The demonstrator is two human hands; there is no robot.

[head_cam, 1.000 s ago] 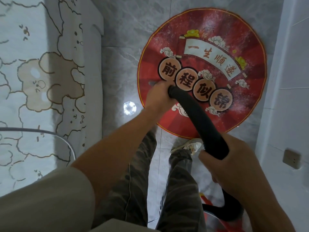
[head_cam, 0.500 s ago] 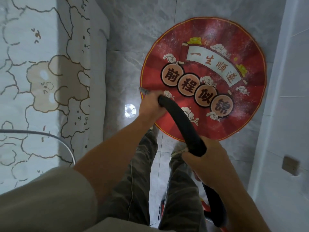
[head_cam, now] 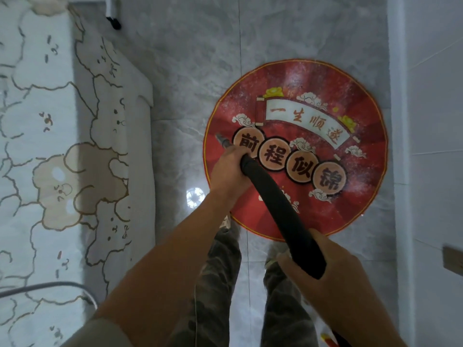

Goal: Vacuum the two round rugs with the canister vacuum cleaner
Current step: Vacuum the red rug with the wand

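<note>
Tile floor (head_cam: 188,71) | red rug (head_cam: 345,214) | hose (head_cam: 275,196) diagonal, nozzle (head_cam: 221,140) pointing upper-left

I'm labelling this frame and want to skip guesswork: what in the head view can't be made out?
Canister vacuum: head view, bottom edge cuts it off; only a red scrap shows.
Second rug: outside the frame; only the red rug shows.
Nozzle tip: small, blurred; contact with the rug unclear.
Left hand fingers: hidden behind the hand itself, round the hose.
Wall plate: cut by the right edge.
</note>
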